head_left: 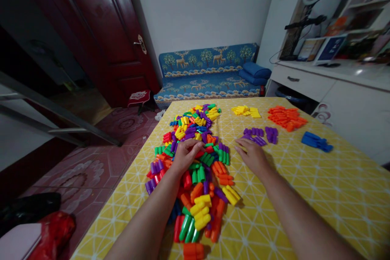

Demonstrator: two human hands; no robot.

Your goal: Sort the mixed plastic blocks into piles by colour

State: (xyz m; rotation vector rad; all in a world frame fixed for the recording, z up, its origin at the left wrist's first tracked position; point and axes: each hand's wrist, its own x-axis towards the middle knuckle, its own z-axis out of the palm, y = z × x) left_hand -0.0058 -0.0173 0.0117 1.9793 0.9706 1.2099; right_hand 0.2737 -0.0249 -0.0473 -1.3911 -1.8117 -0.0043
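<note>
A long heap of mixed plastic building pieces in red, green, yellow, purple, orange and blue lies along the left half of the yellow patterned table. My left hand rests palm down on the heap's middle, fingers curled over some pieces. My right hand lies flat on the cloth just right of the heap, fingers stretched toward the purple pile. Sorted piles sit further off: yellow, orange and blue.
A blue patterned sofa stands beyond the table's far edge. A dark red door is at the left, white cabinets and shelves with a ring light at the right. A red bag lies on the floor at lower left.
</note>
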